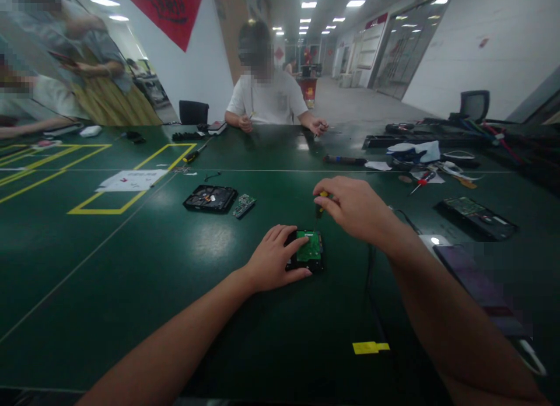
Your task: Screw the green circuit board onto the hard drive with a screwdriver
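A hard drive [310, 253] lies on the green table with its green circuit board facing up. My left hand [275, 258] spans its left side, thumb along the near edge and fingers over the board and far edge, pressing it to the table. Above the far right part of the drive, my right hand [350, 205] is closed around the yellow and black handle of a screwdriver [319, 210]. The screwdriver points down toward the board's far edge. Its thin tip is too small to tell whether it touches a screw.
Left of the drive lie an opened drive casing [210, 198] and a loose circuit board [244, 206]. Another hard drive [476, 217] and a phone [479, 286] are at right. A yellow tag [370, 347] lies near the front. Across the table sits a person [271, 100] holding small items.
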{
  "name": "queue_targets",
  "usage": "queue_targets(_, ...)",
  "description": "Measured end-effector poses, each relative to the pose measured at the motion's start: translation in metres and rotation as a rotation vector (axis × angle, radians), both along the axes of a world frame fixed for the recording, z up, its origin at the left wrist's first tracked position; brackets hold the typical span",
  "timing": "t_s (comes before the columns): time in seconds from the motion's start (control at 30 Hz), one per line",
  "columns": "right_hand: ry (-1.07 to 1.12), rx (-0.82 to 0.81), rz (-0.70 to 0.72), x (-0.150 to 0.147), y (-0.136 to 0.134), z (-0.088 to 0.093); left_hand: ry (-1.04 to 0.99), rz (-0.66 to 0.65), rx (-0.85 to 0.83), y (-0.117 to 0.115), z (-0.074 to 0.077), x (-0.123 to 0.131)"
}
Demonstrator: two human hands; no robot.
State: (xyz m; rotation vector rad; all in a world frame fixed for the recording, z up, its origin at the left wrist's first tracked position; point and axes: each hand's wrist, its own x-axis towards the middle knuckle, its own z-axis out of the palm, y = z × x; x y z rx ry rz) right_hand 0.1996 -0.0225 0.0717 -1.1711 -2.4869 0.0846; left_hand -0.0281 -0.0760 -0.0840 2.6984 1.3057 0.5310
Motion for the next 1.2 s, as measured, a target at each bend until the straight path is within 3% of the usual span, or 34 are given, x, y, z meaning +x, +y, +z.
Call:
queue_targets(0.4, -0.003, -0.002, 0.010, -0.0015, -0.0014, -0.0002, -0.004, 0.004, 0.008, -0.0007, 0.0022, 0.0010)
queue_targets(0.7, -0.139, 0.058, -0.251, 0.0029, 0.0005, -0.0001, -0.004, -0.006, 0.022, 0.0008, -0.0008, 0.0000)
queue_targets(0.93, -0.008, -0.030, 0.002, 0.0001, -0.0020, 0.0006, -0.008, -0.001, 0.018, -0.0001, 0.0014, 0.0019)
queue_targets(1.1, -0.059, 0.017, -0.060, 0.0008, 0.0048, -0.0047, -0.011, 0.003, 0.009, -0.0005, 0.0018, 0.0012)
queue_targets(1.2, -0.025, -0.001, -0.023, 0.0028, 0.0072, -0.0066, -0.007, 0.000, 0.010, -0.0007, 0.0027, 0.0012)
